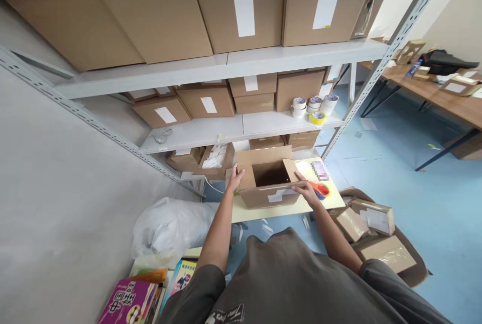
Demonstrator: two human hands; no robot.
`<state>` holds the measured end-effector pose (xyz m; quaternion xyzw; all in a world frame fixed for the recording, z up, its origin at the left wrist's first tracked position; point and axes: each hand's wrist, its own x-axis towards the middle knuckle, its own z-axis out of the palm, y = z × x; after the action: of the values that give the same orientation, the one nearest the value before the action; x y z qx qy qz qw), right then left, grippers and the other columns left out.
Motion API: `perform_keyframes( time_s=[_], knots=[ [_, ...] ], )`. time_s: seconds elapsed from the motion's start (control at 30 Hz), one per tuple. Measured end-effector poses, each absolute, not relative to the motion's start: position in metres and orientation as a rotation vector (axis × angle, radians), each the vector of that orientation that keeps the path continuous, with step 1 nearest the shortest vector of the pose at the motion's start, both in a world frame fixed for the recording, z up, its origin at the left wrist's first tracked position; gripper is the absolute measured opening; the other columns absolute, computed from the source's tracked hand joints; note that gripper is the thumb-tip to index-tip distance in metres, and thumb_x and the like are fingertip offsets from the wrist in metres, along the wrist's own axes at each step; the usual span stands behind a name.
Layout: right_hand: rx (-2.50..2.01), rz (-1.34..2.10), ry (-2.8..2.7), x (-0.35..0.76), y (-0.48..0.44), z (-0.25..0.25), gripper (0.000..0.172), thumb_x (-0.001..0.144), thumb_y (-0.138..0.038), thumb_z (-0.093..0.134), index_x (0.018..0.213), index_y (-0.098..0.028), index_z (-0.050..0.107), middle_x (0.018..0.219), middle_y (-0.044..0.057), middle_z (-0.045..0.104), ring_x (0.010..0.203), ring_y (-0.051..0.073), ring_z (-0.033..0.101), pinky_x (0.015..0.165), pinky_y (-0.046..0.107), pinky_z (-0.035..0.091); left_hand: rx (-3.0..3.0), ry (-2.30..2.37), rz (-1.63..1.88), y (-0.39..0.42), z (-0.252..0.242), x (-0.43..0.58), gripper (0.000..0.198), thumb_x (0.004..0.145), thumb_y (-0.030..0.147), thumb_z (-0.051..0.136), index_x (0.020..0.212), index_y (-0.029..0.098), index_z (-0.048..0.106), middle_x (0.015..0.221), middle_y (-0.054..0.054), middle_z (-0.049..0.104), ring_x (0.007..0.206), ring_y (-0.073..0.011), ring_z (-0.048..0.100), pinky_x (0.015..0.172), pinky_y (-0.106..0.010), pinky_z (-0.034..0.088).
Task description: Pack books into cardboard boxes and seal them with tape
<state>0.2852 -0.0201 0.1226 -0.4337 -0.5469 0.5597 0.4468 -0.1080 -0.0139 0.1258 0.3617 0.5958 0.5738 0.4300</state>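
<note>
An open cardboard box [259, 200] stands upright on a pale yellow table, with its top flaps raised and its inside dark. My left hand [235, 179] is closed on the flap at its left side, thumb toward the opening. At the right front corner my right hand [307, 191] grips the edge where the front and right flaps meet. A torn white label is stuck on the front flap. Just right of the box lies a tape dispenser [319, 190] with orange and blue parts, close to my right hand.
Behind the table [331, 201] rises a metal shelf [263, 58] full of cardboard boxes, with tape rolls [317, 117] on its middle level. A carton of packed boxes [389, 254] sits on the floor at right. A clear plastic bag [169, 228] and books [126, 301] are at left.
</note>
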Motion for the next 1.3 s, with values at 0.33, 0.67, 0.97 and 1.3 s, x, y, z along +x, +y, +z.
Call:
perform_keyframes(
  time_s=[0.33,0.67,0.97,1.3],
  knots=[
    [-1.188,1.316,-1.254,0.272,-0.025,0.114,0.059,0.078,-0.057,0.085,0.125,-0.024,0.073,0.121,0.009,0.078,0.124,0.034,0.066,0.110,0.048,0.052,0.941,1.479,1.423,-0.021,0.126,-0.107,0.067,0.077,0.043,0.085,0.135,0.023,0.058,0.139,-0.011,0.064,0.138,-0.0250,0.058,0.119,-0.039,0.042],
    [-1.240,1.208,-1.233,0.272,-0.024,0.097,0.075,0.074,-0.060,0.087,0.132,-0.025,0.055,0.136,0.012,0.068,0.125,0.032,0.065,0.108,0.048,0.053,0.881,1.423,1.392,-0.022,0.119,-0.112,0.028,0.084,0.036,0.061,0.108,0.025,0.071,0.139,-0.008,0.067,0.143,-0.0276,0.055,0.115,-0.042,0.045],
    [-1.305,1.301,-1.218,0.276,-0.015,0.102,0.091,0.072,-0.048,0.088,0.151,-0.030,0.047,0.152,0.012,0.060,0.134,0.032,0.061,0.114,0.051,0.050,1.014,1.537,1.337,-0.034,0.115,-0.106,0.054,0.065,0.039,0.094,0.111,0.025,0.070,0.124,-0.007,0.071,0.125,-0.0276,0.063,0.109,-0.036,0.050],
    [-1.750,1.155,-1.317,0.264,0.021,0.123,0.043,0.080,-0.063,0.076,0.103,-0.028,0.067,0.110,0.011,0.077,0.110,0.036,0.067,0.102,0.047,0.050,0.871,1.540,1.359,-0.040,0.105,-0.091,0.099,0.081,0.040,0.089,0.165,0.029,0.039,0.167,-0.011,0.047,0.157,-0.0296,0.042,0.130,-0.042,0.032]
  ],
)
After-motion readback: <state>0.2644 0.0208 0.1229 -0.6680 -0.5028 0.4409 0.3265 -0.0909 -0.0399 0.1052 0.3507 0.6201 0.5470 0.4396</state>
